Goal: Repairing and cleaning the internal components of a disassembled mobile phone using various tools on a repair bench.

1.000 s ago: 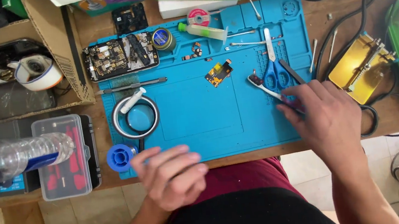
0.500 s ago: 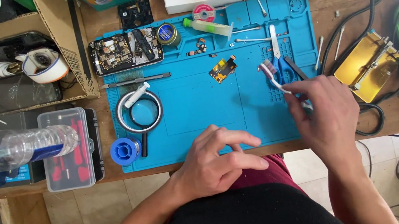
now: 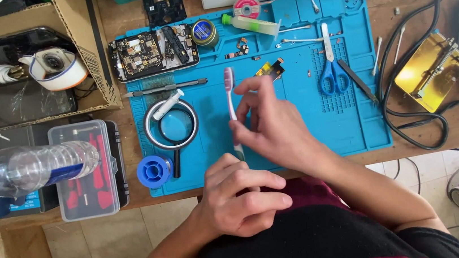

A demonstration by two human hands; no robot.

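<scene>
Right hand [image 3: 275, 127], fingers grasping toothbrush [image 3: 232, 109], has swung from scissors [image 3: 332, 72] to mid-frame; left hand [image 3: 242, 196] loosely curled, empty.

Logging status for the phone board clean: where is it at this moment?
Done: the phone lies opened on the blue mat, boards exposed, and a small yellow part lies loose beside it. In hand: the right hand holds a toothbrush, bristles up, over the mat; the left hand rests curled at the table edge. Left: no brush contact yet; scissors and tweezers lie untouched.
</scene>
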